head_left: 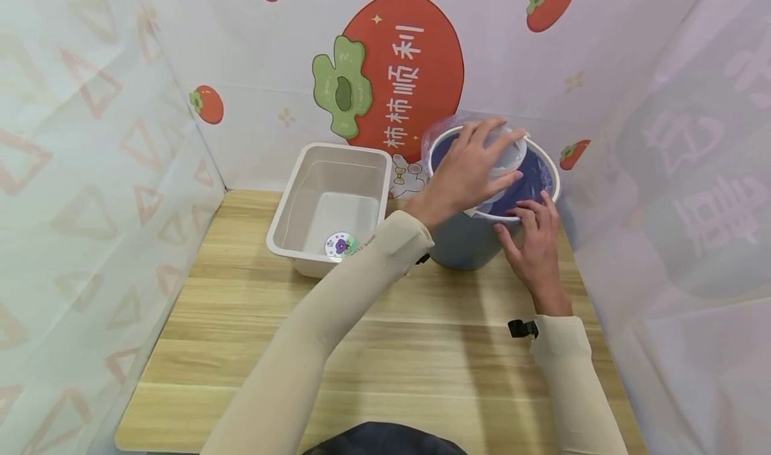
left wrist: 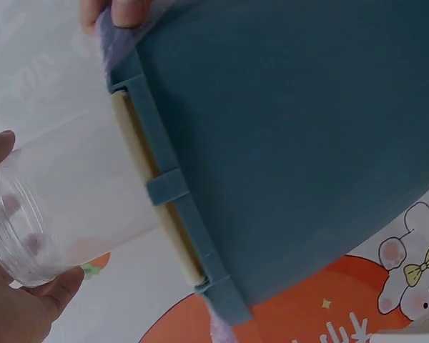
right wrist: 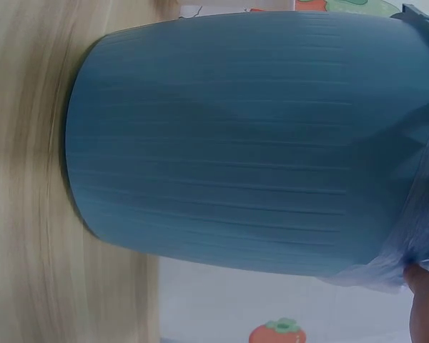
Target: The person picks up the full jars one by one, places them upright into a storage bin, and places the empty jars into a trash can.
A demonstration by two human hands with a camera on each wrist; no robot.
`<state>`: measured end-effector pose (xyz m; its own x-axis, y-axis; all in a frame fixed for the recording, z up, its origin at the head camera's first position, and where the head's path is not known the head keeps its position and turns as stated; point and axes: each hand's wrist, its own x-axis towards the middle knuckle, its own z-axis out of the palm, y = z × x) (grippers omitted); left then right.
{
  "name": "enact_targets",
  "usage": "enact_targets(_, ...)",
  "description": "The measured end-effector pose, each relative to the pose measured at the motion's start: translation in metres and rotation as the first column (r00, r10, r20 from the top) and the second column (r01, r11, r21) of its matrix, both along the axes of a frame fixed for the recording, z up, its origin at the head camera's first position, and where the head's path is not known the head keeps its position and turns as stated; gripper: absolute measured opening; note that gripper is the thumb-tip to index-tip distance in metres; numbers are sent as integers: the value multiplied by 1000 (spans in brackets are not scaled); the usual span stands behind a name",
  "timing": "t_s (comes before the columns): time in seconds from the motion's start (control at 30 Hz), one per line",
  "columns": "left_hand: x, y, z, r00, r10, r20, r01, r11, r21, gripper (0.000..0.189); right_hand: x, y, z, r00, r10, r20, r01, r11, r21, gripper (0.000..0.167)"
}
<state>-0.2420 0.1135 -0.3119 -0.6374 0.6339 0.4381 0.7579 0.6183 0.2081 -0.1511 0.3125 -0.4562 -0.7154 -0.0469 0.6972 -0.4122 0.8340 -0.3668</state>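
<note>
A blue trash can [head_left: 460, 244] with a white rim ring stands at the back right of the table, lined with a thin translucent purple bag [head_left: 435, 136]. Above its mouth my left hand [head_left: 464, 170] grips a clear plastic jar [head_left: 510, 159], fingers spread around one end. In the left wrist view the jar [left wrist: 93, 189] points toward the can's rim, its far end partly hidden there. My right hand [head_left: 536, 251] pinches the near right rim with the bag, fingers over the edge and thumb outside. In the right wrist view the bag [right wrist: 415, 221] hangs over the rim.
A beige plastic basin [head_left: 278, 237] sits left of the can, with a round flower sticker [head_left: 341, 245] near its bottom. The wooden table [head_left: 385, 354] is bounded by a persimmon-printed cloth wall [head_left: 259, 53] behind and pale cloth sides.
</note>
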Motion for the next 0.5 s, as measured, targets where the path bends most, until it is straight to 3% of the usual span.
enact_targets(0.33,-6,16,-23,988,57,141,-42,994,-105,73,1,-1,-1,1000,-6,28,6,1000,16,70)
enact_targets(0.5,-8,16,-28,984,89,154,-69,989,-131,70,0,0,0,1000,-1,11,1,1000,-1,69)
